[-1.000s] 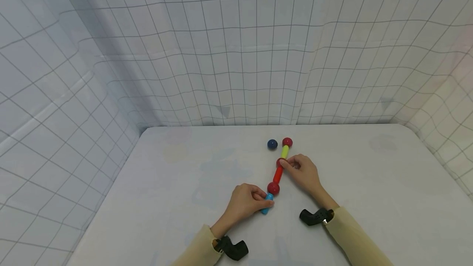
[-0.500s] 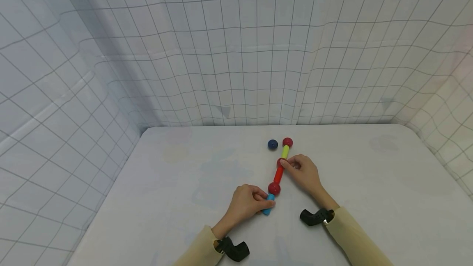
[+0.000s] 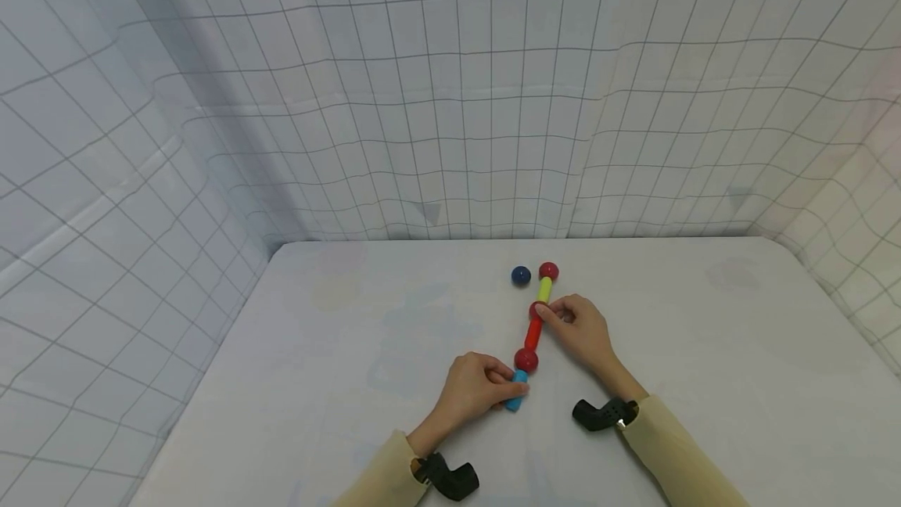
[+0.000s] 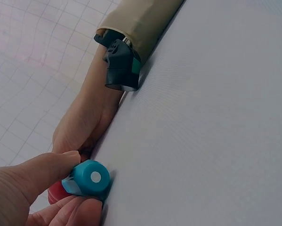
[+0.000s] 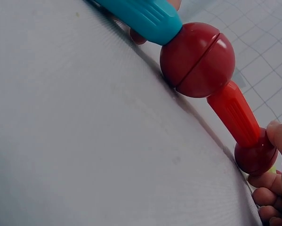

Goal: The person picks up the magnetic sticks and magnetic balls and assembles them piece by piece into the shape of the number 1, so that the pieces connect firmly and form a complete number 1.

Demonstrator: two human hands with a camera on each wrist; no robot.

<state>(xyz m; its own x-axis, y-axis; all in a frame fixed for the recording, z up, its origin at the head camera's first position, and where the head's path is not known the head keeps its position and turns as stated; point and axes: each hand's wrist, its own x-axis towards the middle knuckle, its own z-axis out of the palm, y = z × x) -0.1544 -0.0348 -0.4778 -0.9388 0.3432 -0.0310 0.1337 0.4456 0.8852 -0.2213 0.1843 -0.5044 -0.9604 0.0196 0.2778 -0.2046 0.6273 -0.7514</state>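
A line of rods and balls lies on the white table. Its near end is a light blue rod (image 3: 519, 376), which my left hand (image 3: 479, 388) pinches between thumb and fingers. The rod's round end with a white dot (image 4: 95, 177) faces the left wrist camera. A dark red ball (image 5: 197, 60) joins it to a red rod (image 5: 234, 113). At the red rod's other end, my right hand (image 3: 580, 329) pinches a second red ball (image 5: 255, 153), partly covered by the fingers. Beyond it come a yellow-green rod (image 3: 545, 289) and a third red ball (image 3: 548, 271).
A dark blue ball (image 3: 521, 276) sits apart, left of the far red ball. Gridded white curtains (image 3: 450, 100) hang behind the table (image 3: 317, 382) and at both sides. Each wrist wears a black camera mount (image 3: 597, 415).
My left hand has shifted slightly to the right with the blue rod, and the near red ball moved right too. My right hand keeps its hold almost unmoved.
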